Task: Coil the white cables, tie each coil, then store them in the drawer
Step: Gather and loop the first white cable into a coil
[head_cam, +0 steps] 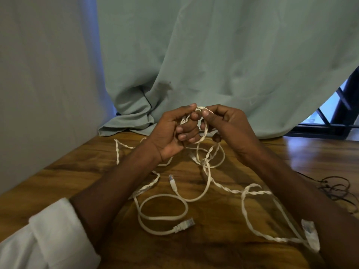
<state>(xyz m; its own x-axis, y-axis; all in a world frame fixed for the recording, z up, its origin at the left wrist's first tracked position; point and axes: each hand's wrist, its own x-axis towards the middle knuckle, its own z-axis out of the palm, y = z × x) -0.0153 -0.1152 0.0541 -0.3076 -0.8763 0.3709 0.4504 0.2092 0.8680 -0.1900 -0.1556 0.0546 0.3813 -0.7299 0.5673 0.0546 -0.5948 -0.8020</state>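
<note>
The cables (207, 183) were white; several runs showed a twisted, spiral pattern, while one run was smooth. Their plugs (186, 224) were pale with clear tips. The table (68, 175) was brown wood with dark, wavy grain. The curtain (213, 55) behind it was plain pale green. The sleeve (44, 237) was white. A thin wire (336, 188) at the right edge was black.

White sleeve (48, 237) cuffed back on the left arm (right forearm bare).
</note>
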